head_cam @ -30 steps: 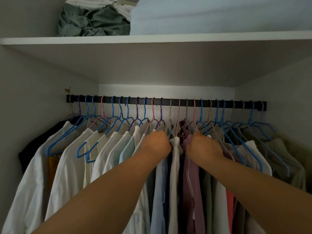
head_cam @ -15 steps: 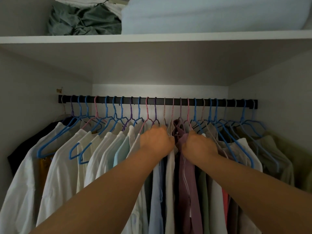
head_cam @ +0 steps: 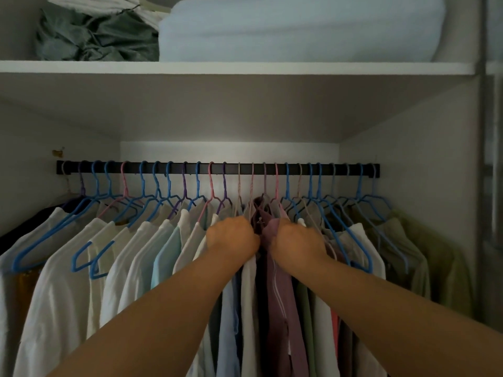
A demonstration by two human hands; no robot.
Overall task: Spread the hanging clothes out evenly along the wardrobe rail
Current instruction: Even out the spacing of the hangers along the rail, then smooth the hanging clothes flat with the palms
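A black rail (head_cam: 217, 168) spans the wardrobe with several blue, pink and purple hangers hooked along it. White and pale shirts (head_cam: 68, 268) fill the left half. Olive and grey garments (head_cam: 402, 240) hang on the right. In the middle hang a mauve garment (head_cam: 280, 295) and a white one (head_cam: 249, 295). My left hand (head_cam: 231, 238) is pushed into the clothes at the white garment's shoulder, fingers curled and hidden in the fabric. My right hand (head_cam: 299, 240) is buried the same way at the mauve garment's shoulder. What the fingers hold is hidden.
A white shelf (head_cam: 217, 68) runs above the rail, carrying crumpled green cloth (head_cam: 95, 36) and a pale blue folded bundle (head_cam: 299, 28). Grey side walls close in left and right. A door edge (head_cam: 481, 186) stands at the far right.
Both hands have stayed close together in the middle of the rail, shifting slightly. The view has drifted so the rail sits a little lower and further left.
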